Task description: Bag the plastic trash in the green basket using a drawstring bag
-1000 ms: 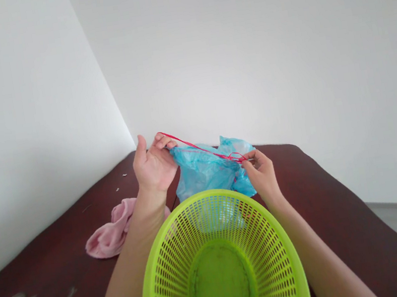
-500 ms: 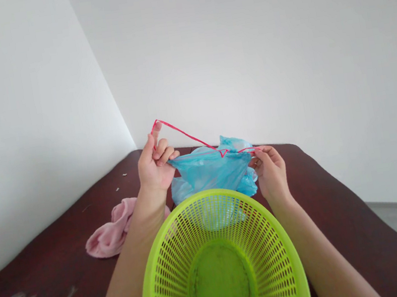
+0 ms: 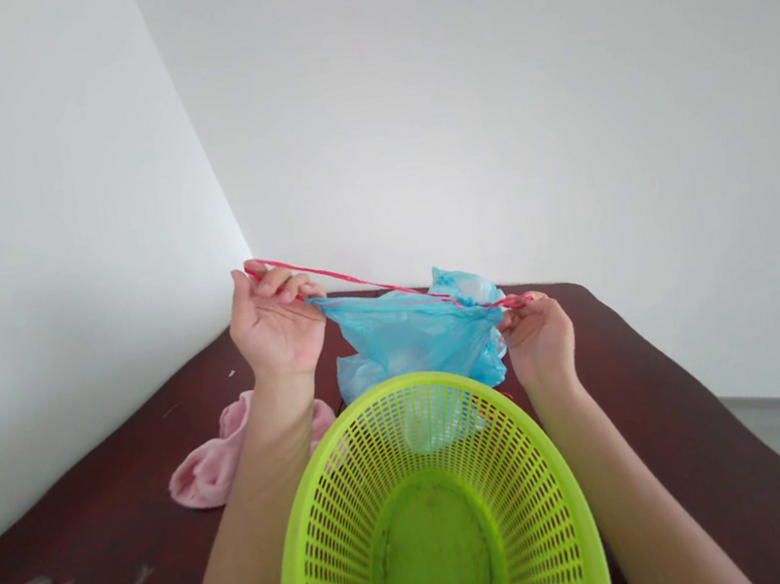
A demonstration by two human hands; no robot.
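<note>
Left hand (image 3: 278, 329) and right hand (image 3: 540, 342) well apart — both clamped on red plastic string (image 3: 351, 281), held taut along mouth of blue plastic bag (image 3: 412, 338). Bag sits just behind green plastic basket (image 3: 329, 469), over dark wooden table (image 3: 94, 477) — pink cloth (image 3: 211, 473) beside left forearm (image 3: 272, 478).
</note>
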